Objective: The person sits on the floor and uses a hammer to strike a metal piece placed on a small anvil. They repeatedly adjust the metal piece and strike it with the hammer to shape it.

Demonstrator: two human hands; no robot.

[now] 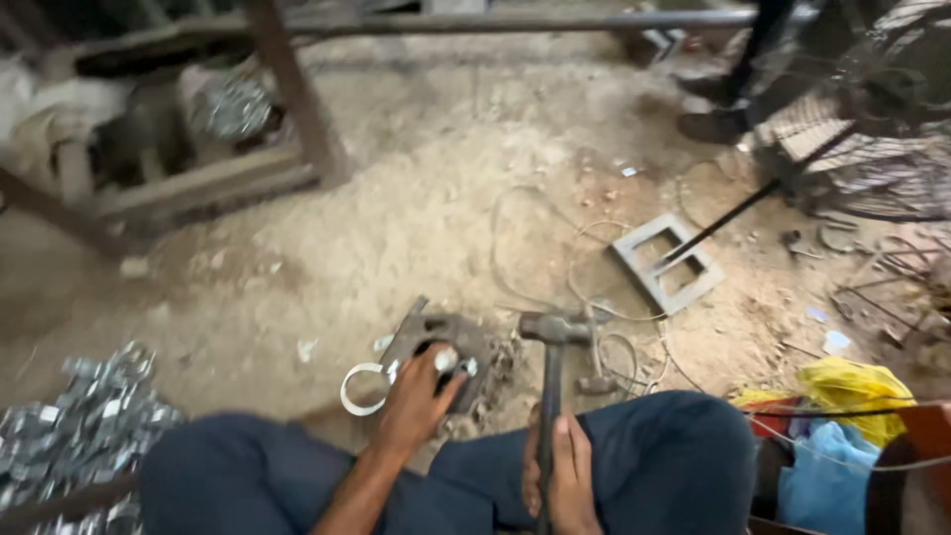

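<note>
I sit on a dirt floor with my knees in dark blue trousers at the bottom of the view. My left hand (416,401) grips a bright metal ring clamp (365,388) and presses its end onto a dark steel block (448,342) on the ground. My right hand (567,478) is closed round the handle of a hammer (551,342), whose grey head hovers just right of the block.
A heap of shiny metal clamps (79,426) lies at the lower left. A rectangular steel frame on a rod (666,263) and loose wire (555,258) lie ahead. Yellow and blue bags (842,416) sit at right, a wooden frame (297,109) behind, another person's shoes (715,109) beyond.
</note>
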